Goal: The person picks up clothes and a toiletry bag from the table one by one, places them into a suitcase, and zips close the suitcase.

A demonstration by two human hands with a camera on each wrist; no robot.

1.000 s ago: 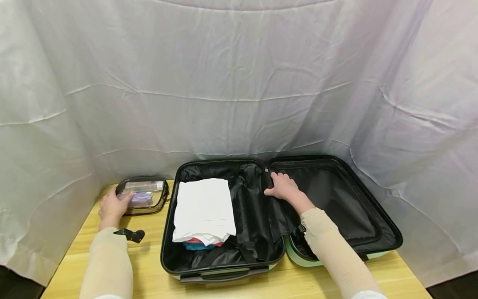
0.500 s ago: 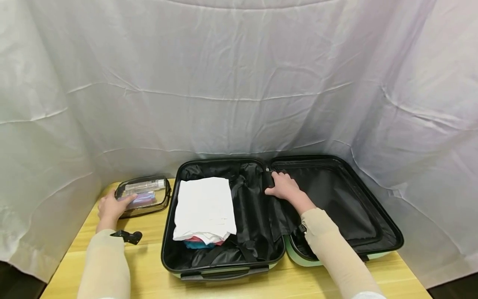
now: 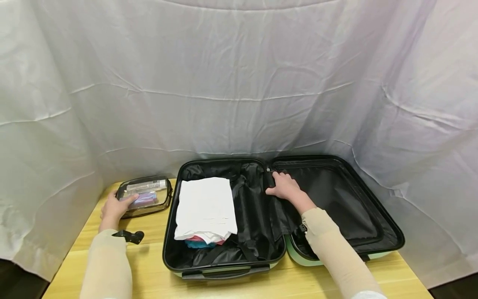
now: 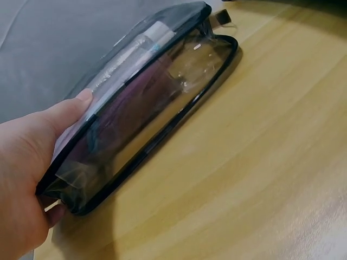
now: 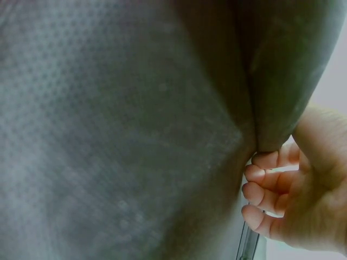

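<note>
Left hand [image 3: 113, 207] is pinching the clear pouch [image 4: 130, 114] on the tabletop [image 3: 149, 265], left of the suitcase [image 3: 252, 203]; right hand [image 5: 303, 200] is pinching its dark fabric flap [image 5: 135, 130]. Grasping seems underway; lifting is likely calling for a firm, level hold.

Surface [image 3: 149, 265]: pouch [image 3: 149, 210] at left, left hand [image 3: 113, 206] at its left end | suitcase left half [image 3: 249, 203] right of pouch, clothes [image 3: 206, 207] in it | right half [image 3: 336, 199] beside it; right hand [image 3: 286, 187] at divider flap [image 3: 281, 218] between halves | curtain [image 3: 216, 83] behind.
</note>
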